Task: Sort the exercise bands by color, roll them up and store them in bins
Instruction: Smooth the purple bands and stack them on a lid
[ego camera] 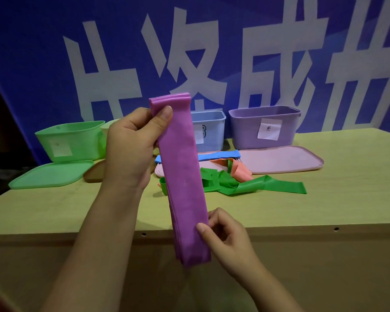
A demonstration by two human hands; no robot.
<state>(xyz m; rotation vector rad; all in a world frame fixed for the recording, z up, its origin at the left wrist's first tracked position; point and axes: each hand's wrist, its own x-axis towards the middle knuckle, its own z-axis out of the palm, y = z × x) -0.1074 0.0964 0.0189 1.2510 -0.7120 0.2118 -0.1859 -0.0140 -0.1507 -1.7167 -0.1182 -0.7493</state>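
A purple exercise band (181, 176), folded into a long flat strip, is held upright in front of the table. My left hand (131, 145) grips it near its top end, thumb across the front. My right hand (225, 235) pinches its right edge near the bottom. On the table behind lie a green band (252, 184), an orange band (241, 171) and a blue band (218, 155) in a loose pile. At the back stand a green bin (70, 140), a blue bin (208, 129) and a purple bin (263, 127), each with a paper label.
A green lid (52, 174) lies in front of the green bin. Two pink lids (284, 159) lie in front of the blue and purple bins. A tan object (95, 174) sits behind my left hand. The wooden table's front edge (302, 230) runs across the view. A blue banner hangs behind.
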